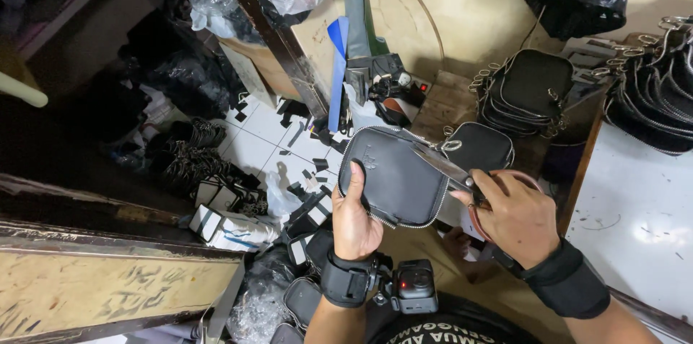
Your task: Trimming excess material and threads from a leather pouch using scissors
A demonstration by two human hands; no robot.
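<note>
My left hand (355, 218) holds a small black leather pouch (393, 174) with a silver zip around its edge, gripping it from the left side. My right hand (516, 214) grips a pair of scissors (447, 167), whose blades lie across the pouch's upper right corner near a metal ring (451, 146). Both wrists wear black straps, and a small camera (413, 286) hangs off the left one.
A stack of finished black pouches (530, 91) sits on a wooden stool behind. More pouches with metal clips (653, 95) lie on the white table at right. Black scraps litter the white tiled floor (271, 138), with boxes (227, 227) and bagged goods (260, 308) below.
</note>
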